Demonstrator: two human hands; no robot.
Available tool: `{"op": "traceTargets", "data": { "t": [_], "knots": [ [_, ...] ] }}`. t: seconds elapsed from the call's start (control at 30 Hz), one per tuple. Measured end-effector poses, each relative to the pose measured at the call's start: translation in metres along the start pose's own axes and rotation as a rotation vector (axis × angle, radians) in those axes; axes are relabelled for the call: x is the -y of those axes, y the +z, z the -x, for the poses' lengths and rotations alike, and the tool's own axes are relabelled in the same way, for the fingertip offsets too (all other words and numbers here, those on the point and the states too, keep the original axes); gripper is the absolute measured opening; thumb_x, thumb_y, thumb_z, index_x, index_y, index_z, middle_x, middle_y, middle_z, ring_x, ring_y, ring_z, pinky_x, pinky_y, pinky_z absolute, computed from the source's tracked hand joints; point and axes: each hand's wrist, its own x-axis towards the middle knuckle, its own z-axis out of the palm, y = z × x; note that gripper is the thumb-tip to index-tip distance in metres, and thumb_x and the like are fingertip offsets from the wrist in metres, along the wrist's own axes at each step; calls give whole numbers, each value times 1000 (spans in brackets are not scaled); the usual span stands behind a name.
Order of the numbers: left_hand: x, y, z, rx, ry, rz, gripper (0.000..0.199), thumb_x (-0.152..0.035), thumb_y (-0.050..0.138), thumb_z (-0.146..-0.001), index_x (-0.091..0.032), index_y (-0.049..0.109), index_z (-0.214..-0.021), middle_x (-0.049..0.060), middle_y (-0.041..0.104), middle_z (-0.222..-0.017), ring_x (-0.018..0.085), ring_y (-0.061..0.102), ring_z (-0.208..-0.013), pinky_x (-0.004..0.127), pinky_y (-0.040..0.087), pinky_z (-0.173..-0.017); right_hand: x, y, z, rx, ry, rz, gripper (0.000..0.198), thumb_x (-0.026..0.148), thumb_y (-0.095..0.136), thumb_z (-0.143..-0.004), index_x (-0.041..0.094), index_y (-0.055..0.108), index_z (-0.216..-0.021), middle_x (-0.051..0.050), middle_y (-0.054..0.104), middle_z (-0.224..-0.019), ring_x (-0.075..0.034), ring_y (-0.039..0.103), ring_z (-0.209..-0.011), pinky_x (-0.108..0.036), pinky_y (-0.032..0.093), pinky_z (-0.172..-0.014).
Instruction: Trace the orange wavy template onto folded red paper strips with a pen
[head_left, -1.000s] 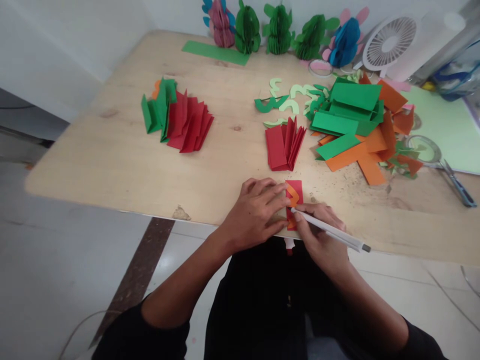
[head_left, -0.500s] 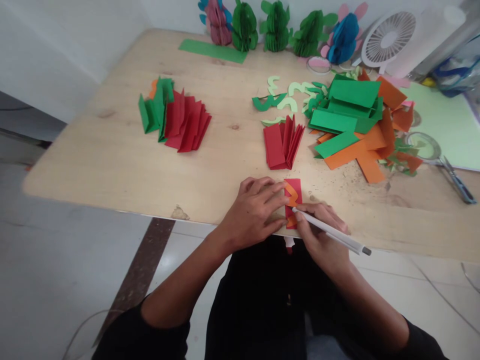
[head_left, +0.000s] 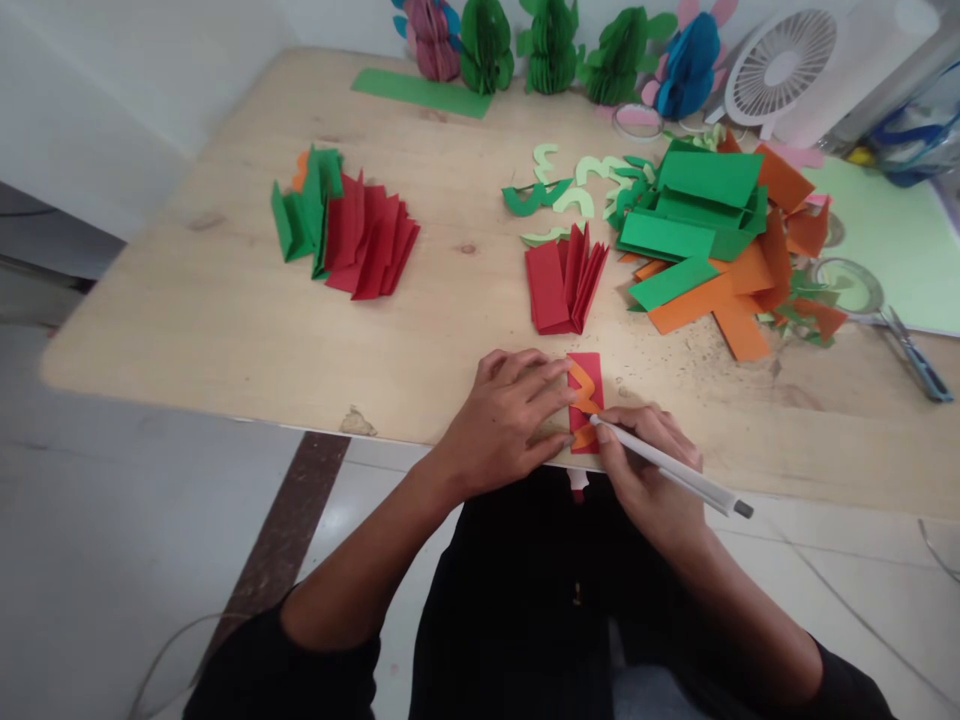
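Observation:
At the table's front edge lies a small red paper strip (head_left: 591, 365), with an orange curved paper cutout (head_left: 584, 391) on top. My left hand (head_left: 510, 415) rests flat with its fingers spread, the tips pressing the cutout and strip from the left. From the right, my right hand (head_left: 656, 480) grips a white pen (head_left: 675, 470), its tip at the cutout's edge near the lower part of the strip. The pen slants, its grey end pointing to the lower right. My fingers partly cover the strip and cutout.
Folded red papers (head_left: 551, 290) stand just beyond my hands. Green folded papers (head_left: 667, 240) and orange papers (head_left: 742, 300) are heaped right; a cutter (head_left: 919, 360) lies beside tape (head_left: 851, 285). Red and green folds (head_left: 375, 240) stand left. Paper figures (head_left: 551, 50) and a fan (head_left: 784, 70) line the back.
The pen tip has moved slightly to the right along the cutout's edge, with my right hand following. My left hand stays pressed in place. The whole view has shifted a little.

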Motion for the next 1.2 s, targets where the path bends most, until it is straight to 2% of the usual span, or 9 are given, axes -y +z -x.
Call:
{"op": "traceTargets", "data": {
  "t": [1.2],
  "knots": [
    [1, 0, 1, -2, -5, -3, 34, -43, 56, -89, -23, 63, -116, 6, 53, -142, 31, 42, -127, 50, 27, -105, 2, -4, 2, 34, 91, 14, 7, 23, 56, -88, 23, 59, -81, 0, 68, -73, -15, 63, -66, -31, 49, -65]
  ]
}}
